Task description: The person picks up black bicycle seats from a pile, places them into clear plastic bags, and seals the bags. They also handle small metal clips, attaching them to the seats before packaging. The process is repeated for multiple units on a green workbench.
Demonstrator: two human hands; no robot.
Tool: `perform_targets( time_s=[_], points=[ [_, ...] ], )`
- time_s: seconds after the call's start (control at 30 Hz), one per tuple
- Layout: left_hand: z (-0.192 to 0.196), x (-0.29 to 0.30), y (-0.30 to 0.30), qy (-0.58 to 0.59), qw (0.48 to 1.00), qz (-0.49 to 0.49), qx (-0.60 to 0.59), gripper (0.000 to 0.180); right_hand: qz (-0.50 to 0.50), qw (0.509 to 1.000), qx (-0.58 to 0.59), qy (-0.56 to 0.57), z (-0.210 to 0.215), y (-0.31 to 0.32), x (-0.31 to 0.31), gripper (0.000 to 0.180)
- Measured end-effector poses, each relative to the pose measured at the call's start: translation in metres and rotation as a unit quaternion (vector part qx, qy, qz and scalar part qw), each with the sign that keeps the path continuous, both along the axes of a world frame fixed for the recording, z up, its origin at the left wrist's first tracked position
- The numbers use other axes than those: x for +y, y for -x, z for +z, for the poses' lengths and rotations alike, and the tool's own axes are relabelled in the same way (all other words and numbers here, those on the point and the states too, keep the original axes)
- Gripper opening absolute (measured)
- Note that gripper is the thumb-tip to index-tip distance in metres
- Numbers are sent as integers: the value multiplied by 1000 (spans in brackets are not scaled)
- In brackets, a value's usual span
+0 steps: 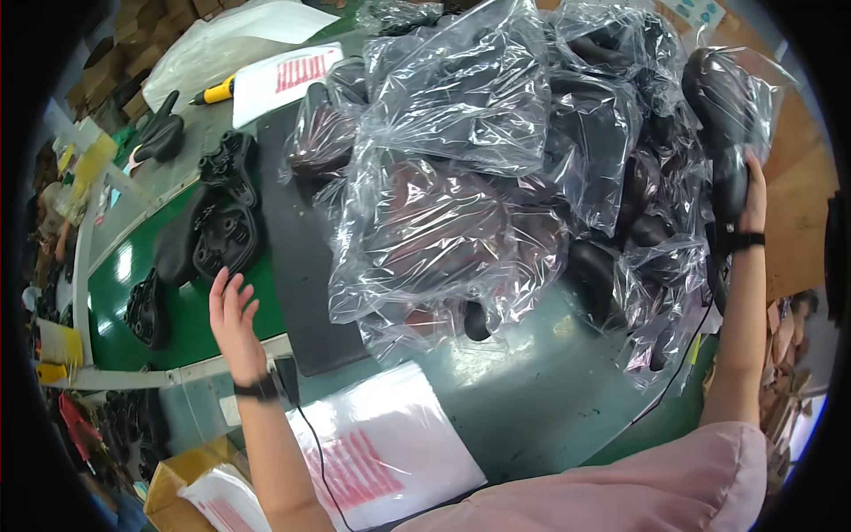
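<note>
My left hand is open, its fingers spread and raised just in front of the black bicycle saddles on the green conveyor belt, holding nothing. At the far right, my right hand is closed round the narrow end of a dark bicycle saddle, partly covered by clear plastic. The palm side and some fingers are hidden behind it. A large heap of saddles in clear plastic bags covers the middle of the table. A band with a thin cable circles each wrist.
A stack of clear bags with red print lies at the near edge. Behind the belt are a yellow-black tool and a white sheet. A dark mat lies beside the heap. Cardboard stands right; a carton stands lower left.
</note>
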State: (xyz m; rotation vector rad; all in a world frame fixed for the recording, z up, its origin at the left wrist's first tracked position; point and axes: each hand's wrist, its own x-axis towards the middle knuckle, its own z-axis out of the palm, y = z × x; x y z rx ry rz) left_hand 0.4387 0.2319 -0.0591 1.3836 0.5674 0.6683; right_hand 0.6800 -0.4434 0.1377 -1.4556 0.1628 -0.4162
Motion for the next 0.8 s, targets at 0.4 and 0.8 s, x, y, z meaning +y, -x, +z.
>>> perform_targets(
  time_s=[0.4, 0.8],
  points=[
    [62, -247, 143, -258, 961, -99, -22, 102, 423, 852, 222, -216, -102, 258, 321, 65],
    [19, -188, 213, 26, 999, -30, -15, 5, 413, 861, 273, -117, -243, 323, 427, 21]
  ],
)
